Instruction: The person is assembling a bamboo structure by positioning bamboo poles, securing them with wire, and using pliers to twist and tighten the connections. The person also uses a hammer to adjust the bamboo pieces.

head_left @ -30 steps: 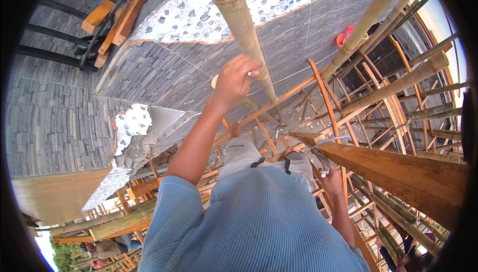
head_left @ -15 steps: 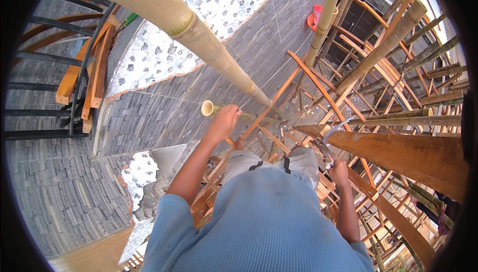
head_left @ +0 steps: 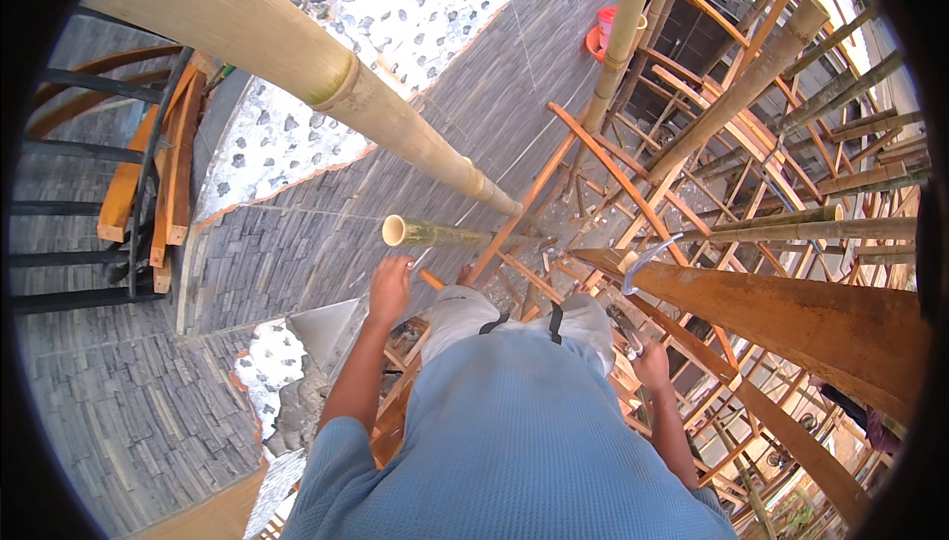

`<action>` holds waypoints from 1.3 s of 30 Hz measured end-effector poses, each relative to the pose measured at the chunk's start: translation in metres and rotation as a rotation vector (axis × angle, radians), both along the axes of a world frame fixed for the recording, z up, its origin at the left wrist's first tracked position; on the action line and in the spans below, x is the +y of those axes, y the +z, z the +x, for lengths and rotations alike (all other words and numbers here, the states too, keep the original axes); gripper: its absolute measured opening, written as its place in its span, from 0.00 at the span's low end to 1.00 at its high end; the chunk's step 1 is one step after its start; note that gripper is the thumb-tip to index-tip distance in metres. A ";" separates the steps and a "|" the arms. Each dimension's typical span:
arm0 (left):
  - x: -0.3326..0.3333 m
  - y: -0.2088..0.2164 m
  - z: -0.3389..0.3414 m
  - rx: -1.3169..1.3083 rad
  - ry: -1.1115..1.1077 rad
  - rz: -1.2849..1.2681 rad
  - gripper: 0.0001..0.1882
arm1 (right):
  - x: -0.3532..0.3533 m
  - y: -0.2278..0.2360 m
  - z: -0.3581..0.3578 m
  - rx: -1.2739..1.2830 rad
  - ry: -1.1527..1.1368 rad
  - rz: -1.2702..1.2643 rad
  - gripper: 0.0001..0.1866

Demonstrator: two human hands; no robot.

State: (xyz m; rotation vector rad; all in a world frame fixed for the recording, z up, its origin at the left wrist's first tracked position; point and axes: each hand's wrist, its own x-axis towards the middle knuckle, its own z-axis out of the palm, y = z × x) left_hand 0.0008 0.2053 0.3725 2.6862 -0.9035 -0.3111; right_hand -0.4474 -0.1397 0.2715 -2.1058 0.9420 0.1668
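Note:
My left hand is closed on a thin, pale, wire-like piece. It is below and beside the open end of a short bamboo pole, apart from it. Low at my right side, my right hand grips a dark hand tool whose exact kind I cannot make out. A pale blue strap loops round the end of a wooden beam ahead of that hand. Between my arms show my grey trousers.
A thick bamboo pole slants across ahead of me. Bamboo and timber scaffolding fills the right side. Grey stone cladding lies to the left, beside black bars and wooden posts. A red bucket is far off.
My left hand has moved left and back from the short bamboo pole, whose side now shows more. My right hand keeps hold of the tool. The whole view has shifted slightly.

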 end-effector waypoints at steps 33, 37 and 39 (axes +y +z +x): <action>-0.032 -0.153 0.157 0.051 -0.866 0.060 0.06 | 0.203 0.001 0.193 -0.254 -0.840 0.248 0.24; -0.081 -0.137 0.123 0.357 -1.023 0.006 0.08 | 0.191 -0.005 0.204 -0.166 -0.850 0.454 0.21; -0.118 -0.146 0.104 0.295 -1.172 0.172 0.08 | 0.191 -0.024 0.205 -0.201 -0.884 0.463 0.18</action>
